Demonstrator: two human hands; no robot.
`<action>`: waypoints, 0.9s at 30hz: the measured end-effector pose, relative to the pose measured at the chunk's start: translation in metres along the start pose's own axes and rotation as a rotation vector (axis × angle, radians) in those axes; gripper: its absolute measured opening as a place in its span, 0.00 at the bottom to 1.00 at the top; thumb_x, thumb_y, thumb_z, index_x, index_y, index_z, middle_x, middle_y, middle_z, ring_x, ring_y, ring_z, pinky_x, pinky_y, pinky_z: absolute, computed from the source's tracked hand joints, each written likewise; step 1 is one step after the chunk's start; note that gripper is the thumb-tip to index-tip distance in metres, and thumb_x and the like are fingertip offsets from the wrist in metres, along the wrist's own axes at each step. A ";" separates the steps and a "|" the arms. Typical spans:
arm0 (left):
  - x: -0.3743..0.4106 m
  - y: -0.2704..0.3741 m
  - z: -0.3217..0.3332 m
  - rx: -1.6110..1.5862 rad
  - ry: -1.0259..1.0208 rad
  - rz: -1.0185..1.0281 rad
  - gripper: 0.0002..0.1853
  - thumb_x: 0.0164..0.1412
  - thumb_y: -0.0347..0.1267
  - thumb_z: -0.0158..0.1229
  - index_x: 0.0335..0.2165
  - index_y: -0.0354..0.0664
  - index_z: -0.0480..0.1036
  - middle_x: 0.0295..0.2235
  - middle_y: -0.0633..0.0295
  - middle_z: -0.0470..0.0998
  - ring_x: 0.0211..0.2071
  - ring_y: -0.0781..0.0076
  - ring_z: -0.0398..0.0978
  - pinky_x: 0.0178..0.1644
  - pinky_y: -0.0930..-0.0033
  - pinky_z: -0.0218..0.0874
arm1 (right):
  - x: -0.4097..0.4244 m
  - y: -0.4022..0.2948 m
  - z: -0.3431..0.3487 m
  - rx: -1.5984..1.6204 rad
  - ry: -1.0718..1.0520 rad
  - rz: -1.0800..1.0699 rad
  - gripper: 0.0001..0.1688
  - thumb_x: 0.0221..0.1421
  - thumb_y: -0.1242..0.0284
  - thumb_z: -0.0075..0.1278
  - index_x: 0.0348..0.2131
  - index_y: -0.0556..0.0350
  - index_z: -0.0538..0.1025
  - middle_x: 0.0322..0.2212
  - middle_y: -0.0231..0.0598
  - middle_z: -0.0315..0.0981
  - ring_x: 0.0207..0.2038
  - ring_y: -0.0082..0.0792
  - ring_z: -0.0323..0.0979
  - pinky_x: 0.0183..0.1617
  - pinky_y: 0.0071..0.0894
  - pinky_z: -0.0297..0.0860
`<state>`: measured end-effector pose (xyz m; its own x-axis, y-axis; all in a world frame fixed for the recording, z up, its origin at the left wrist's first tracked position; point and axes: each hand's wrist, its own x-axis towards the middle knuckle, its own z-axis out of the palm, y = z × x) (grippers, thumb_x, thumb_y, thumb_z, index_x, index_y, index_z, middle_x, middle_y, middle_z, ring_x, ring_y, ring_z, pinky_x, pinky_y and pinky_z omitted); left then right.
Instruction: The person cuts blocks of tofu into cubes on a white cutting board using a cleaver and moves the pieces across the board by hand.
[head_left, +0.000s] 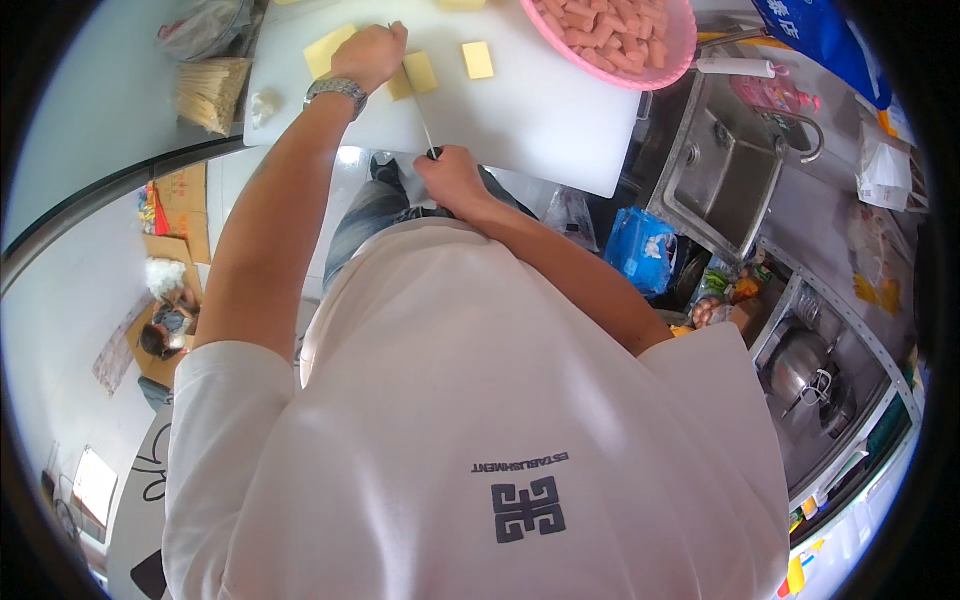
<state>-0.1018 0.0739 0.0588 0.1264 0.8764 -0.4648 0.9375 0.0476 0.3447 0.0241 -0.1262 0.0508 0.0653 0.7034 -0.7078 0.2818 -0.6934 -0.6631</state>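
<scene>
My right hand (454, 180) is closed around the black handle of a long knife (422, 116) at the near edge of a white cutting board (540, 127). The thin blade points away from me, over a pale yellow food block (420, 71) that appears in two pieces beside it. My left hand (369, 56), with a metal watch on its wrist, is curled at the far end of the blade; its fingertips are partly hidden. Under and beside it lies a larger yellow slab (326, 49). Another yellow block (478, 60) lies apart to the right.
A pink basket (686, 45) of cut sausage pieces (607, 34) stands at the board's far right. Left of the board are bundled wooden sticks (210, 94) and a bowl with a plastic bag. To the right is a metal sink (724, 165). A person (169, 326) is at far left.
</scene>
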 end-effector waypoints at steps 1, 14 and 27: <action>0.007 -0.006 0.005 0.004 0.012 0.022 0.36 0.71 0.51 0.33 0.41 0.31 0.80 0.43 0.39 0.82 0.46 0.36 0.79 0.56 0.45 0.67 | 0.000 -0.004 -0.001 0.017 -0.012 0.027 0.23 0.53 0.62 0.56 0.26 0.72 0.79 0.25 0.66 0.78 0.33 0.63 0.79 0.42 0.55 0.74; 0.049 -0.027 0.035 0.054 -0.021 0.122 0.37 0.73 0.50 0.32 0.39 0.30 0.80 0.42 0.36 0.82 0.46 0.33 0.79 0.56 0.44 0.68 | 0.024 0.008 0.006 -0.015 -0.014 0.066 0.23 0.53 0.63 0.55 0.23 0.73 0.77 0.25 0.67 0.78 0.33 0.65 0.78 0.42 0.57 0.74; 0.053 -0.031 0.047 0.055 0.025 0.121 0.37 0.73 0.51 0.33 0.38 0.31 0.81 0.39 0.36 0.82 0.44 0.33 0.79 0.53 0.44 0.70 | 0.041 0.021 0.019 -0.085 0.024 0.041 0.21 0.55 0.64 0.55 0.26 0.70 0.80 0.29 0.66 0.79 0.38 0.66 0.78 0.48 0.57 0.74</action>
<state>-0.1089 0.0962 -0.0150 0.2326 0.8857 -0.4017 0.9323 -0.0854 0.3516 0.0146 -0.1149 0.0031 0.1013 0.6791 -0.7270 0.3587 -0.7065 -0.6100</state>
